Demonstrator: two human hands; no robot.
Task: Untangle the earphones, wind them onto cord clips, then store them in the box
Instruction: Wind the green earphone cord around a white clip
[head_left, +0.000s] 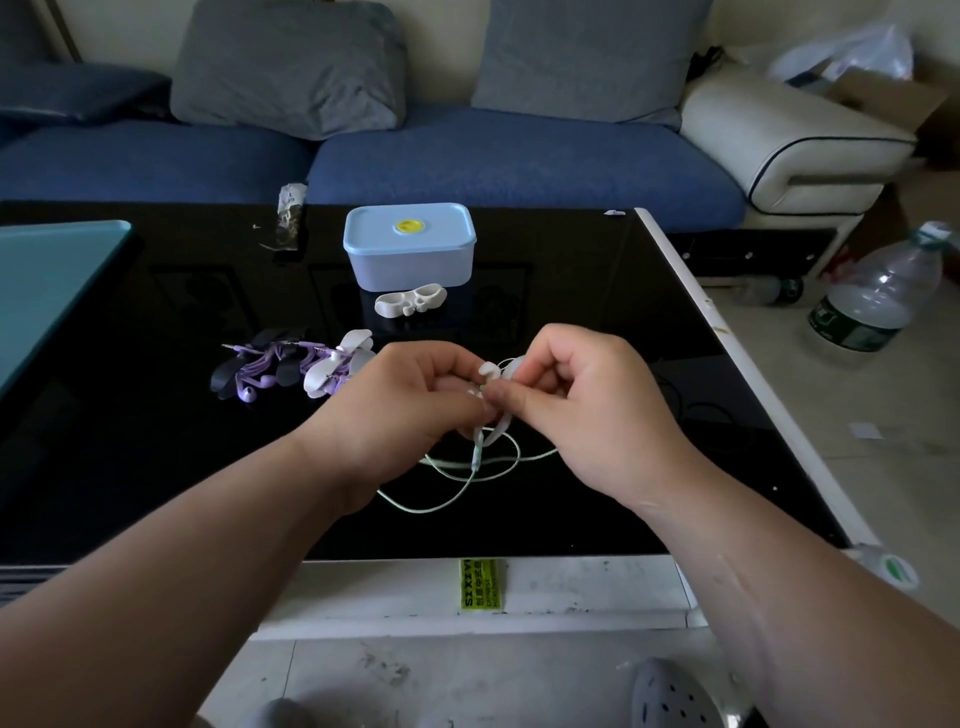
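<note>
My left hand and my right hand meet above the black table, both pinching a white cord clip with a pale green earphone cable. The cable hangs from the clip and loops loosely on the table below my hands. A pile of purple earphones wound on dark and white clips lies to the left. An empty white cord clip rests just in front of the light blue box, whose lid is on.
The black glass table has a white edge along the right and front. A teal tray sits at the far left. A small packet lies at the back. A blue sofa stands behind, a large water bottle on the floor right.
</note>
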